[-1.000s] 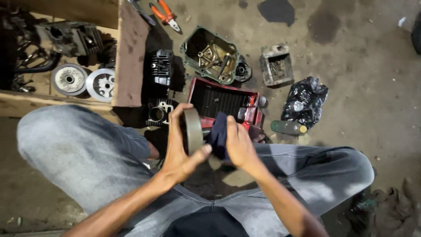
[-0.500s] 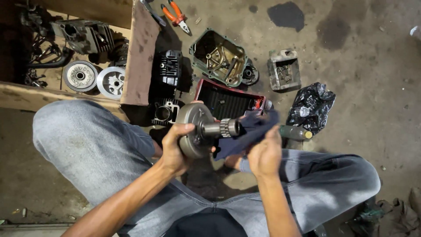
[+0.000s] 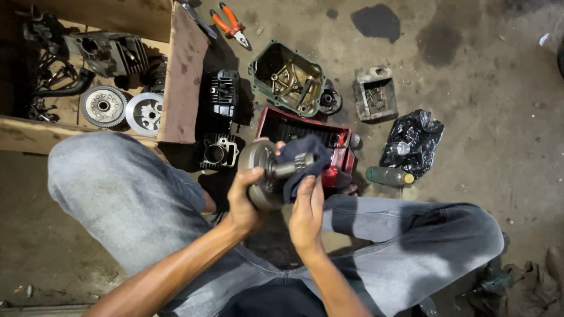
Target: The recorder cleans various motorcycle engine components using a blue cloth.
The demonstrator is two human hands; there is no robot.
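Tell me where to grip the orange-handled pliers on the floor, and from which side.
Take the orange-handled pliers by the two orange handles, coming from above and from the upper left, where the handles point. They lie flat on the concrete floor with the metal nose aimed lower right toward the green metal tray, so the handle end looks freest. Both hands are busy now: left hand, right hand.

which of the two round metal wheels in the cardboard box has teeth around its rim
The left, darker gear wheel, toothed around its rim; the paler wheel beside it, on its right, has a smooth edge with cut-outs.
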